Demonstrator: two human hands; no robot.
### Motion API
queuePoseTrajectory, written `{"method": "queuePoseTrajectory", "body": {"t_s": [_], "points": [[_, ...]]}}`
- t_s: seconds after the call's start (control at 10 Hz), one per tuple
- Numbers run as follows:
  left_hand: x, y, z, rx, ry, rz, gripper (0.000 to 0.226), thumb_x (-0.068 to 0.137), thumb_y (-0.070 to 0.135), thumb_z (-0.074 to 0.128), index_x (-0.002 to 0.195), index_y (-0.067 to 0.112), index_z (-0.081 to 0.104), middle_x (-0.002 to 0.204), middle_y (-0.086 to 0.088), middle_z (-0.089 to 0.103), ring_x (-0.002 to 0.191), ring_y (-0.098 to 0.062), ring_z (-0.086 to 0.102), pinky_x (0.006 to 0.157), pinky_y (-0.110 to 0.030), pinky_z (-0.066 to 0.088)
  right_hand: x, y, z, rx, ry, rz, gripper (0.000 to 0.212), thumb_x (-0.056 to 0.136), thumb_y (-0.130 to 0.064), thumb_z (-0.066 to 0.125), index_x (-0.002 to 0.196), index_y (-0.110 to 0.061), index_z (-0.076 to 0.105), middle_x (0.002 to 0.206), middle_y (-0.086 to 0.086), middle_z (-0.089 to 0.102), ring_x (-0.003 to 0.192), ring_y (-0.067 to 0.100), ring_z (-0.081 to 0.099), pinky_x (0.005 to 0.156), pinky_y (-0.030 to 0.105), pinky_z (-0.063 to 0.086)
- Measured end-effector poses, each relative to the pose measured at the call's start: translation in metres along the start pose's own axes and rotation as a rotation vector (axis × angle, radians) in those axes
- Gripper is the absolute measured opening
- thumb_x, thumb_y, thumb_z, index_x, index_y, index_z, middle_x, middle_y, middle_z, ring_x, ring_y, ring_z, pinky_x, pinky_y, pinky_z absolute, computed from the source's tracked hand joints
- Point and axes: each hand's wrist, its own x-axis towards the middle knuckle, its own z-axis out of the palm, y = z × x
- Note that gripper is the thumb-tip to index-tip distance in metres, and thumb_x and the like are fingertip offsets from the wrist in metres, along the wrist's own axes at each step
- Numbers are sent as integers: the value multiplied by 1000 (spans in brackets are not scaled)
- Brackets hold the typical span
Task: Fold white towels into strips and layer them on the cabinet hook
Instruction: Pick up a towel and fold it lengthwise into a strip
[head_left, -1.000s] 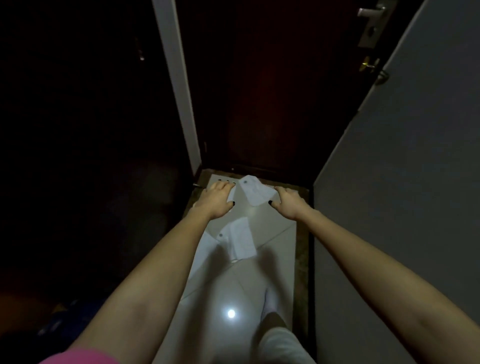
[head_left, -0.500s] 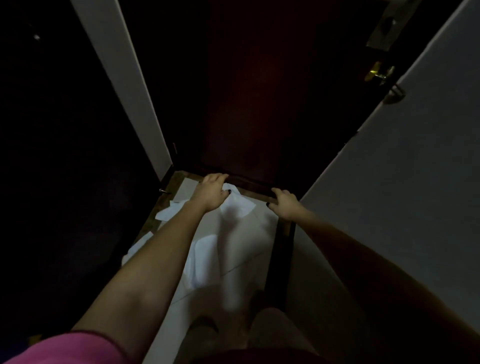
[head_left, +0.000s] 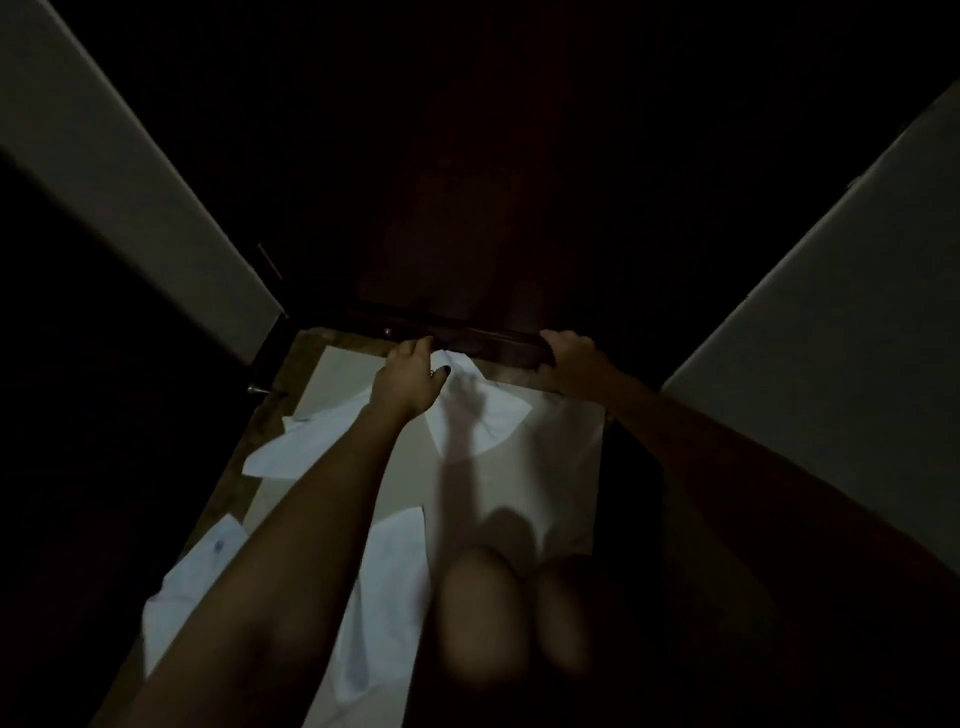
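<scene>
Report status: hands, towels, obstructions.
Left hand at the far white towel, grip unclear. Right hand gripping the dark door's bottom rail. Other towels loose on the floor. Hook not in view.

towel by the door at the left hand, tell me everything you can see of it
The towel is white, thin-looking cloth, lying rumpled and partly spread on the pale floor at the foot of the dark door. Its far corner reaches the left hand, which seems to pinch it; its near edge is rounded. The hand's shadow falls across it. Too dim for weave or print. Whether the right hand touches it is unclear.
</scene>
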Motion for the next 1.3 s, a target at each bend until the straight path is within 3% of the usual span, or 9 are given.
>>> {"method": "queuePoseTrajectory", "body": {"t_s": [0.2, 0.3, 0.7, 0.8, 0.9, 1.0, 1.1, 1.2, 1.3], "points": [[90, -61, 155, -40, 4, -75, 60, 101, 37, 47, 149, 7, 29, 150, -19, 35, 137, -36, 33, 106, -47, 32, 120, 63, 148, 51, 10, 10, 60, 99, -31, 51, 151, -11, 29, 149, 17, 37, 136, 37, 35, 114, 42, 28], [121, -94, 220, 52, -16, -130, 60, 101, 39, 44, 149, 5, 29, 145, -22, 39, 133, -38, 38, 108, -45, 31, 157, 94, 208, 118, -10, 44, 53, 99, -32, 51, 144, -4, 41, 143, 20, 47, 132, 36, 43, 108, 37, 31], [159, -170, 362, -318, 91, -525, 55, 94, 40, 59, 113, -11, 60, 114, -29, 61, 109, -43, 59, 95, -47, 49, 206, 147, 358, 602, 137, 88, 48, 95, -9, 57, 142, -3, 47, 131, 24, 58, 120, 37, 55, 98, 29, 39], [163, -169, 373, -548, 160, -586, 48, 91, 34, 66, 94, -14, 64, 96, -29, 65, 94, -39, 65, 88, -47, 51, 224, 145, 360, 738, 209, 135, 46, 96, -9, 58, 140, -2, 48, 141, 19, 52, 129, 32, 49, 106, 29, 35], [167, -161, 371, -797, 149, -573, 28, 89, 22, 69, 76, -1, 61, 86, -21, 64, 86, -35, 65, 85, -48, 52, 238, 144, 352, 1053, 84, 237, 50, 98, -12, 56, 145, -11, 41, 145, 15, 47, 130, 32, 49, 101, 37, 47], [167, -145, 355, -946, 240, -431, 19, 92, 20, 65, 75, 14, 62, 78, -3, 65, 74, -17, 62, 67, -27, 53, 239, 139, 341, 1151, 65, 198, 55, 95, 2, 54, 146, -14, 41, 141, 22, 50, 109, 27, 64, 70, 25, 58], [175, -130, 322, -1061, 282, -312, 14, 96, 18, 60, 82, 20, 61, 83, 0, 64, 77, -13, 61, 69, -25, 52, 230, 136, 323, 825, 290, -127, 37, 80, 18, 64, 116, 19, 60, 117, 37, 60, 87, 33, 72, 85, 40, 57], [181, -113, 274, -1113, 323, -272, 5, 97, 14, 56, 96, 17, 60, 89, 0, 64, 80, -14, 61, 76, -32, 51, 229, 121, 286, 756, 302, -78, 15, 84, 17, 60, 98, 18, 66, 89, 27, 65, 78, 29, 64, 75, 30, 51], [167, -89, 209, -1121, 446, -291, 14, 96, 14, 57, 108, 9, 62, 90, 2, 66, 86, -16, 62, 76, -28, 53, 216, 92, 224, 774, 311, 82, 14, 87, 10, 60, 100, 12, 66, 92, 25, 65, 79, 31, 61, 67, 22, 45]]}}
